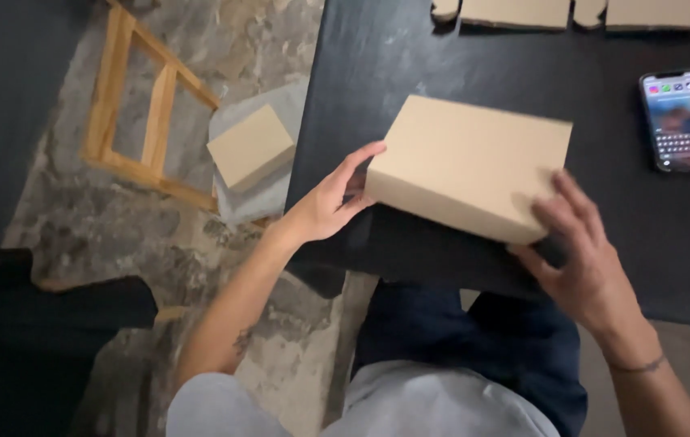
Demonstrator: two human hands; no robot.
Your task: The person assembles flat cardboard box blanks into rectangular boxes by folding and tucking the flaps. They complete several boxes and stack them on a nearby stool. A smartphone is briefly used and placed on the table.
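Note:
A closed tan cardboard box [474,162] lies on the black table [410,65], near its front edge. My left hand [330,198] grips the box's left end, fingers spread along the side. My right hand [584,259] holds the box's near right corner, thumb under the edge and fingers over the top. The box looks slightly tilted, its near edge raised off the table.
A smartphone [679,120] with a lit screen lies at the table's right. Flat cardboard pieces [515,12] line the far edge. On the stone floor to the left, a smaller tan box [250,146] rests on a grey slab beside a wooden frame [147,105].

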